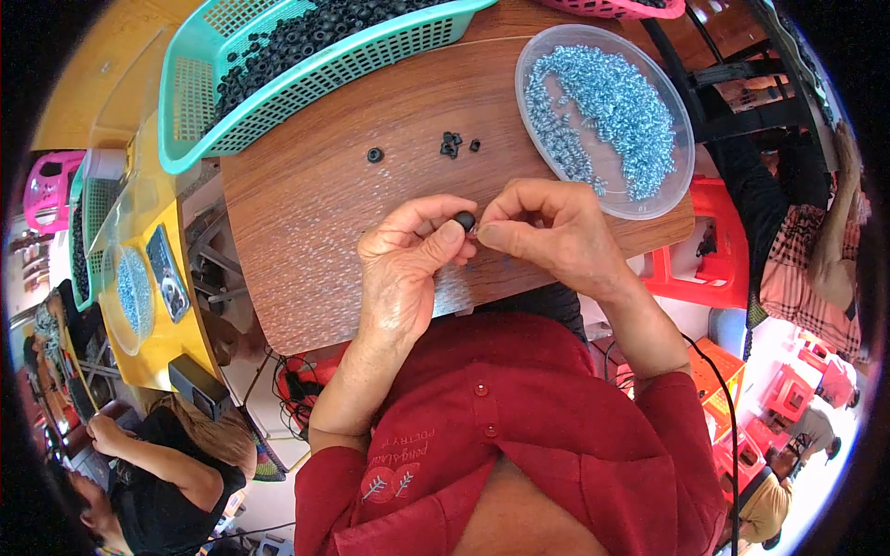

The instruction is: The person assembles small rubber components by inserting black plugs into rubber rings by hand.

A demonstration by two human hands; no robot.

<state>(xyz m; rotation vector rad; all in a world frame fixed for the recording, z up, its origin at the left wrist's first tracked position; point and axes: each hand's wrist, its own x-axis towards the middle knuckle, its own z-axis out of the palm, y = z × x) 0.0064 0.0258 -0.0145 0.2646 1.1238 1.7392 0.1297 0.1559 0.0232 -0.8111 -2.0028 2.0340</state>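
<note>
Over the near part of the brown wooden table [306,222], my left hand [403,255] pinches a small round black rubber-like piece [464,221] between thumb and fingers. Right beside it, the thumb and forefinger of my right hand [565,232] are pressed together at the piece's edge; what they hold, if anything, is too small to make out. Beyond my hands lie a black ring-shaped piece [375,155], a small cluster of black pieces [451,145] and a single one [475,145]. A clear round tub [687,139] of tiny shiny light-blue parts [603,88] stands at the far right.
A turquoise basket [343,88] heaped with black pieces [306,42] sits at the far left. On a yellow table [162,357] to the left are a phone [168,273] and another tub of blue parts [134,292]. Co-workers sit on both sides; a red stool [714,246] stands right.
</note>
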